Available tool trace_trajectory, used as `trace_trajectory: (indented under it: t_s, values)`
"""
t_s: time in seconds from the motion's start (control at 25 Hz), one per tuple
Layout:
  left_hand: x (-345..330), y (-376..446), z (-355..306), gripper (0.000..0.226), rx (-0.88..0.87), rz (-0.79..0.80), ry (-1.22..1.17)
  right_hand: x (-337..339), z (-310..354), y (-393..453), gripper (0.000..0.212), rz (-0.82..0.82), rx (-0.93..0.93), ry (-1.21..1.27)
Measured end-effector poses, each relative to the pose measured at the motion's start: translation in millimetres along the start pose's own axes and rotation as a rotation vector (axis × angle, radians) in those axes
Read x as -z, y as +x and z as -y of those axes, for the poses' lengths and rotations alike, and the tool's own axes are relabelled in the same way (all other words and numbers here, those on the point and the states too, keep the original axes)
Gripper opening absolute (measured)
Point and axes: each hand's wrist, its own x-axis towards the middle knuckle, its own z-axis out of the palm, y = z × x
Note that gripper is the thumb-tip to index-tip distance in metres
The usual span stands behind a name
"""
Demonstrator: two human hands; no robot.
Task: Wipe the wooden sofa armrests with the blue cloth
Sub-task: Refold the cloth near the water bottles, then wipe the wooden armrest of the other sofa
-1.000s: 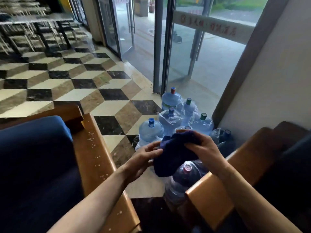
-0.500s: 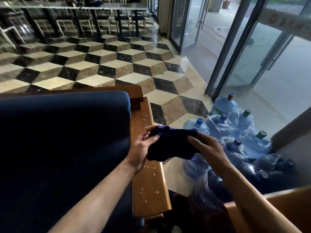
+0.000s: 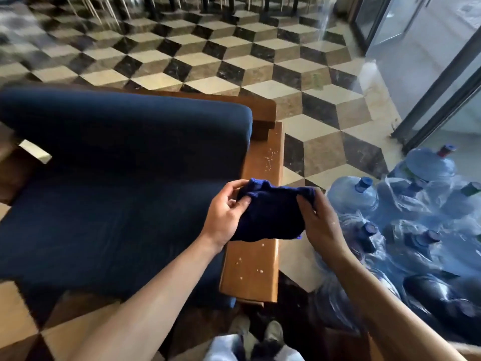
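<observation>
A dark blue cloth (image 3: 270, 214) is bunched between both hands over the wooden armrest (image 3: 253, 267) on the right side of a sofa. My left hand (image 3: 226, 212) pinches the cloth's left end with thumb and fingers. My right hand (image 3: 318, 220) grips its right end. The armrest's top is speckled with small white spots in front of and behind the cloth. Whether the cloth touches the wood cannot be told. The sofa's blue cushions (image 3: 117, 178) lie to the left.
Several large blue water bottles (image 3: 406, 204) crowd the floor right of the armrest. A glass door frame (image 3: 442, 100) stands behind them. The patterned tile floor (image 3: 234, 61) stretches ahead. My shoes (image 3: 257, 332) show at the bottom.
My view swung left and down from the bottles to the sofa. Both hands carried the cloth from above the bottles to over this armrest, keeping hold of it.
</observation>
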Motion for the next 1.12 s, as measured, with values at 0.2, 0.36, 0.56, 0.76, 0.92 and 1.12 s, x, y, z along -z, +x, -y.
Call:
trace_trajectory:
  t_s: [0.2,0.36,0.56,0.76,0.92,1.12]
  values:
    - [-11,-18,43,0.027,0.143,-0.148,-0.047,-8,-40,-10,0.007,0.157,-0.158,0.092]
    - [-6,-33,93,0.029,0.235,-0.216,-0.084,-29,-80,-29,0.03,0.228,-0.286,0.169]
    - [8,-65,180,0.026,0.367,-0.233,0.076,-77,-146,-65,0.042,0.17,-0.391,0.05]
    - [15,-101,260,0.022,0.414,-0.168,0.374,-119,-218,-111,0.037,0.126,-0.466,-0.101]
    - [13,-92,285,0.022,0.288,-0.124,0.524,-134,-245,-111,0.032,0.041,-0.352,-0.248]
    - [7,-61,309,0.024,0.173,-0.074,0.74,-150,-259,-86,0.041,-0.009,-0.353,-0.582]
